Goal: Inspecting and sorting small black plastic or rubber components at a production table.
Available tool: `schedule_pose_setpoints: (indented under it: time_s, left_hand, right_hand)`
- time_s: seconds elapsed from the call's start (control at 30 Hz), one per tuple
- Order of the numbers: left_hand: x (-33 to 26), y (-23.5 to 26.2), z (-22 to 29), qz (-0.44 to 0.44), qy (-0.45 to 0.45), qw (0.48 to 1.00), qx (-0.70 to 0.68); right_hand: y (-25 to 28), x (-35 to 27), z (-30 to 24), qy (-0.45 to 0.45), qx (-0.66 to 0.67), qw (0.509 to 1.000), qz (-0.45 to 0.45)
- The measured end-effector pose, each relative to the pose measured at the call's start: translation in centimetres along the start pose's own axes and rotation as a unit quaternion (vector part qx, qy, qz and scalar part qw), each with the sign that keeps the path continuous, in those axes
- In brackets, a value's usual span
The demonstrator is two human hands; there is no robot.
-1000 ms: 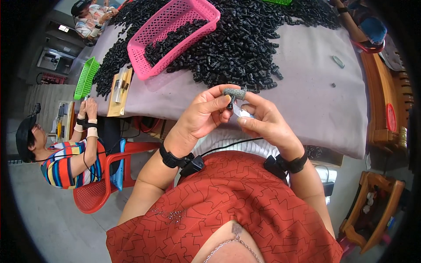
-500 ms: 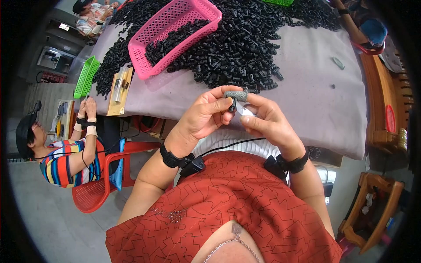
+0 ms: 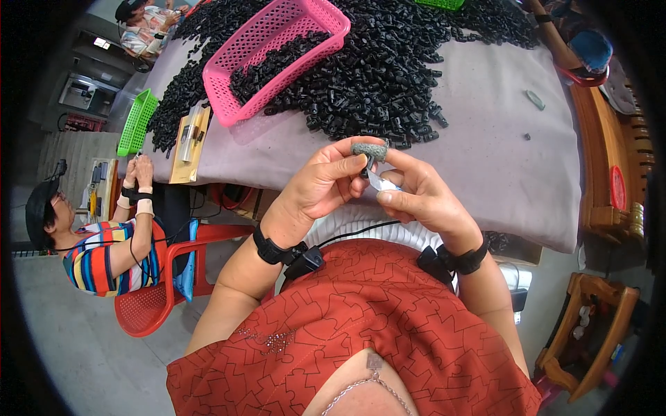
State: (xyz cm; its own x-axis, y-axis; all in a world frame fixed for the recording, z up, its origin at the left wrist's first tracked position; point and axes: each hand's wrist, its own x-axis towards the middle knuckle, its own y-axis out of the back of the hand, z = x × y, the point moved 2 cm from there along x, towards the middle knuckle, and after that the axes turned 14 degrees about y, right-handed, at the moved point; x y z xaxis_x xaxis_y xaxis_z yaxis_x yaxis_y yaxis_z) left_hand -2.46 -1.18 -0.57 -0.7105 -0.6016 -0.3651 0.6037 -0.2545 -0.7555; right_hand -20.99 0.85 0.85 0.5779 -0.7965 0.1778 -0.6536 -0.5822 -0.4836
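The left hand (image 3: 322, 184) pinches a small grey pad (image 3: 370, 149); the right hand (image 3: 423, 197) grips a shiny piece (image 3: 383, 184), mostly hidden by fingers, above the table (image 3: 499, 159).

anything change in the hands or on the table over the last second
Hardly anything. Both hands, left hand and right hand, keep pinching the small grey part and a pale piece between them. The pink basket and the black parts stayed put.
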Motion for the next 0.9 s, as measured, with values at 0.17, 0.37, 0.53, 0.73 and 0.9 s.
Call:
schedule_pose_setpoints:
  time_s: [0.17, 0.37, 0.53, 0.73, 0.9]
  left_hand:
    - [0.03, 0.16, -0.15, -0.005, 0.002, 1.0, -0.003]
    - [-0.14, -0.16, -0.15, -0.007, 0.004, 1.0, -0.003]
    - [-0.1, -0.12, -0.17, -0.01, 0.002, 1.0, -0.004]
    - [-0.02, -0.14, -0.15, -0.008, -0.003, 1.0, -0.002]
    - [0.01, -0.26, -0.14, -0.007, -0.007, 1.0, -0.001]
  right_hand:
    - [-0.08, -0.05, -0.2, -0.005, -0.002, 1.0, 0.0]
    - [-0.1, -0.15, -0.24, 0.003, 0.004, 1.0, 0.0]
    - [-0.17, -0.12, -0.19, 0.007, -0.013, 1.0, -0.005]
    - [-0.21, -0.11, 0.0, 0.013, -0.024, 1.0, -0.002]
    - [-0.39, 0.04, 0.09, 0.009, -0.014, 1.0, 0.024]
